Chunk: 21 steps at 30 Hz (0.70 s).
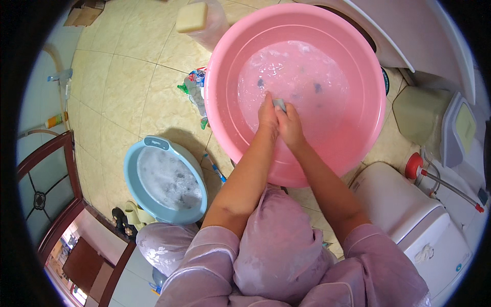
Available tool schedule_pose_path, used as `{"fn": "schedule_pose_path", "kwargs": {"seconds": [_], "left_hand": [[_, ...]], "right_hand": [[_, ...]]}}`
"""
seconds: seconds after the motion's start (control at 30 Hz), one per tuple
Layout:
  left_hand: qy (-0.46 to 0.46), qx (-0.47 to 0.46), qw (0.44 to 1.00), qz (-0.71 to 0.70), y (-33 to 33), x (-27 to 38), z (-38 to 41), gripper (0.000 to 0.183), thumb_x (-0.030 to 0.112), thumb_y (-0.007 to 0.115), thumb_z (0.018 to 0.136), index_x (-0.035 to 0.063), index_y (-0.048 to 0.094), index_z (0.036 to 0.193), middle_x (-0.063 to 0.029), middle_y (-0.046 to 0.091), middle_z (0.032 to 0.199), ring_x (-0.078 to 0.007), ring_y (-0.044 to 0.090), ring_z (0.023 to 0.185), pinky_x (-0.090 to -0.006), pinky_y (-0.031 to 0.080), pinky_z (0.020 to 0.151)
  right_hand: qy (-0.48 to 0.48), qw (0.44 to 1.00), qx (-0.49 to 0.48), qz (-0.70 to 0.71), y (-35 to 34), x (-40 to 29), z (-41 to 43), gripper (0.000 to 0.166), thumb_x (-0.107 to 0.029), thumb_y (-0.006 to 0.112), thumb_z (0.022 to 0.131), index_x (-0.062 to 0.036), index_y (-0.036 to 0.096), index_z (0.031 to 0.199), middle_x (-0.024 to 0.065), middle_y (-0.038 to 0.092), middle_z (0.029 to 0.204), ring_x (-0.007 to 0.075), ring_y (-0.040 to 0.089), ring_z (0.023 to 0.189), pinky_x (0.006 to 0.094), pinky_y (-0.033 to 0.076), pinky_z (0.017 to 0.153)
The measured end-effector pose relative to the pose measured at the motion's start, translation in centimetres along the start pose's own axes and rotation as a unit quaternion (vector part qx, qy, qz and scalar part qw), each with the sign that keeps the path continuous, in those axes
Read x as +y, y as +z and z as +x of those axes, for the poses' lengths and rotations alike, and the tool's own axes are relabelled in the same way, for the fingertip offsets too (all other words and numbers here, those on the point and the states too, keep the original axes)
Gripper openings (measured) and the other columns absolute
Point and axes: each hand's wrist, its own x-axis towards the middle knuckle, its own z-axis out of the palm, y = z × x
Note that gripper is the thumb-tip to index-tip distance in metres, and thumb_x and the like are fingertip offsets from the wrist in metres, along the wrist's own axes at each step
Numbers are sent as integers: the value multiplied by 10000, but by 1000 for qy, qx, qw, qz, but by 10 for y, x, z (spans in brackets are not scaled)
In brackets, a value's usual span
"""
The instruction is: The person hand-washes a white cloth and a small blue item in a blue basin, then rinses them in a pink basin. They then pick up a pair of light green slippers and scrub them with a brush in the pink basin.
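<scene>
Both of my hands meet over the water in a big pink plastic basin (220,126). The fingers of my right hand (292,126) are closed on a small grey block-like piece (279,103). My left hand (267,115) presses against the right one beside that piece, its index finger pointing forward; its inner fingers are hidden, so its grip on the piece is unclear. Foamy water (295,69) covers the basin's bottom. Beneath its surface, a small dark piece (317,88) lies to the right and another dark piece (261,83) to the left.
A light blue basin (128,180) of suds stands at left, beside a blue-and-white brush (215,169). Behind are a crumpled plastic packet (195,90) and a clear container (213,28) with a yellowish block. At right are a white toilet (399,203), a red plunger (413,165) and a bin (422,119).
</scene>
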Motion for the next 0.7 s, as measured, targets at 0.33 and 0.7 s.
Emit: {"fn": "schedule_pose_path", "kwargs": {"seconds": [0.33, 0.7], "left_hand": [[177, 122, 881, 421, 11, 11, -28, 431, 294, 400, 818, -87, 598, 790, -217, 611, 818, -302, 574, 751, -392, 422, 679], [14, 115, 953, 280, 0, 1, -13, 535, 457, 384, 850, -58, 515, 905, -190, 575, 722, -265, 577, 576, -396, 446, 504]], "right_hand": [[67, 996, 38, -34, 22, 49, 37, 373, -268, 459, 861, 27, 571, 663, 192, 553, 609, 289, 537, 587, 380, 416, 596], [-137, 905, 155, -371, -40, 26, 45, 504, -421, 518, 798, -55, 496, 1144, 194, 533, 1114, 377, 493, 1027, 433, 388, 850]]}}
